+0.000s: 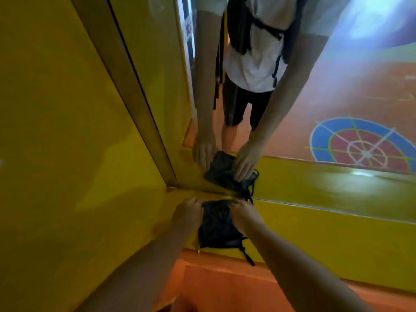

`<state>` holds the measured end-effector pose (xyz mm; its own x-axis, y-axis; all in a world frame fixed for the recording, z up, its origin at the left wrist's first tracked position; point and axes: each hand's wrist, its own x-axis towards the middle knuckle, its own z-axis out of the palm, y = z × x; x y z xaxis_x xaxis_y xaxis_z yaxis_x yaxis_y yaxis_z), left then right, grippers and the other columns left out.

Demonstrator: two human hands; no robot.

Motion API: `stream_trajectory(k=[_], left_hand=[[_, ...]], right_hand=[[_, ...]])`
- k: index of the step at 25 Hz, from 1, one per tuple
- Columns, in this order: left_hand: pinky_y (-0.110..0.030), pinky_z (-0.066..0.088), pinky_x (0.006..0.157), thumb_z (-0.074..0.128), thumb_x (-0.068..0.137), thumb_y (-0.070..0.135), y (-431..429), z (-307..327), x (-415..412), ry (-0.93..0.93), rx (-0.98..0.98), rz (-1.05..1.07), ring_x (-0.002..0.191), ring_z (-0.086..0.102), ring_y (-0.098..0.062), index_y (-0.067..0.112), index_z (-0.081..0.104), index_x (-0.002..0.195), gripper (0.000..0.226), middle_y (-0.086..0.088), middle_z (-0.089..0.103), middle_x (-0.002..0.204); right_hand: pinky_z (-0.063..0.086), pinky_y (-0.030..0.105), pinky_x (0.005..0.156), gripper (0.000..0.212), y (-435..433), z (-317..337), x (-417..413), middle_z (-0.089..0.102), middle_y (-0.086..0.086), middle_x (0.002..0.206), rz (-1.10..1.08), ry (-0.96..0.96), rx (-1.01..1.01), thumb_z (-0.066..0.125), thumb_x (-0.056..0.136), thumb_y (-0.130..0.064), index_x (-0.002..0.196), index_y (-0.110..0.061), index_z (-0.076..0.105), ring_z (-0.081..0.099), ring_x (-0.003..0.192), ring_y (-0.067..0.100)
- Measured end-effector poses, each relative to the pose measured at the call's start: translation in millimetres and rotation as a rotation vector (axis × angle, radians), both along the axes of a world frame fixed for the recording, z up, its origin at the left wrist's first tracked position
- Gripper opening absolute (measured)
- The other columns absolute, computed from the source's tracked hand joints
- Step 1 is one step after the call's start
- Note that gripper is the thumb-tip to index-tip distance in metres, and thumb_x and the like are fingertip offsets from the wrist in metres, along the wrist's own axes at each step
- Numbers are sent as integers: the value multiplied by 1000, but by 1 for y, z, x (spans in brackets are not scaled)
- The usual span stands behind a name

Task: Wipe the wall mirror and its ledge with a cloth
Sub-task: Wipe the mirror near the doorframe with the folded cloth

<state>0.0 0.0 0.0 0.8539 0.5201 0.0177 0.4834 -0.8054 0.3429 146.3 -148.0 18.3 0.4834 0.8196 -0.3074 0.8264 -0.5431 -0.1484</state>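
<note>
- Cloth (217,228), dark and crumpled, lies between two bare hands on a yellow ledge (315,233), and its far edge nearly meets the glass.
- The left hand (188,213) rests at the cloth's left edge. Its fingers are spread and pointed toward the glass, and they press down rather than closing around the fabric.
- The right hand (244,213) lies on the cloth's far right corner, fingers close together and pressing flat onto it. The reflection shows these fingers laid out fairly straight.
- The two hands sit close together, with only the width of the cloth between them.
- A thin dark cord (247,255) trails from the cloth's near right corner, on the wrist side of the right hand, and hangs over the ledge's front edge.
- The mirror (292,97) rises just beyond the fingertips. It reflects both forearms, the cloth, a white shirt, dark shorts and black straps.
- To the right of the right hand, the glass shows an orange floor with a round target pattern (364,147) in blue and red.
- To the left of the left hand stands a tall yellow wall panel (56,131), which meets the ledge in a corner.
- Below the wrists, under the ledge, is an orange surface (225,284).
</note>
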Motion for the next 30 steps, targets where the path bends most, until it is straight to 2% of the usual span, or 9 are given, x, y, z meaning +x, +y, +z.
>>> stream_trajectory(k=[4,7,9,13,16,18,21,27,30], left_hand=[[-41,42,97,50,105,22,-4,-48,21,158,-100,48,125,51,-31,11,51,141,37,-8,55,136],[-32,34,105,47,108,23,-8,-64,23,212,-77,73,132,42,-26,19,38,153,46,-3,47,147],[-31,34,102,49,107,20,-9,-60,25,213,-43,91,128,42,-27,20,41,150,44,-3,48,140],[-36,39,95,51,100,7,-15,-39,17,217,16,88,121,47,-29,20,53,138,41,-4,49,130],[-42,42,77,50,95,-5,-16,-26,9,135,-100,112,105,56,-35,15,57,133,44,-10,46,129],[-41,41,69,50,91,-10,-16,-12,3,74,-162,98,96,57,-38,10,62,126,42,-13,48,122],[-44,47,74,53,86,-6,-17,28,-9,-26,-216,70,92,58,-35,9,66,114,35,-10,50,111],[-44,48,97,52,99,5,-19,168,-40,-37,-266,83,115,59,-36,14,63,118,24,-9,57,119],[-24,54,90,46,108,28,-31,278,-53,-257,-255,86,104,64,-14,32,60,104,15,15,62,102]], right_hand=[[41,38,109,35,10,-37,7,49,11,147,-25,11,-29,48,99,-6,131,-11,59,44,137,29],[41,39,109,37,5,-51,8,46,8,150,-60,2,-15,45,103,-11,138,-13,53,41,138,29],[39,37,106,37,3,-48,5,51,5,144,-101,-43,-12,46,104,-18,141,-16,48,42,135,28],[32,38,112,66,1,-43,-1,44,6,150,-159,-139,-104,60,99,-25,156,-17,28,35,141,30],[33,40,108,39,3,-32,-2,45,9,142,-169,-161,-138,58,99,-22,137,-20,55,36,136,33],[31,41,107,30,-3,-22,-5,45,8,137,-157,-195,-108,56,98,-23,128,-22,61,37,134,32],[29,41,112,29,-18,11,-9,53,2,135,-125,-187,-14,53,100,-31,127,-23,56,45,133,27],[39,38,98,21,-35,149,-19,62,3,127,16,-175,89,49,102,-27,121,-21,54,63,113,29],[42,39,96,25,-35,237,-16,65,4,126,69,-240,239,49,100,-28,123,-22,58,64,111,31]])
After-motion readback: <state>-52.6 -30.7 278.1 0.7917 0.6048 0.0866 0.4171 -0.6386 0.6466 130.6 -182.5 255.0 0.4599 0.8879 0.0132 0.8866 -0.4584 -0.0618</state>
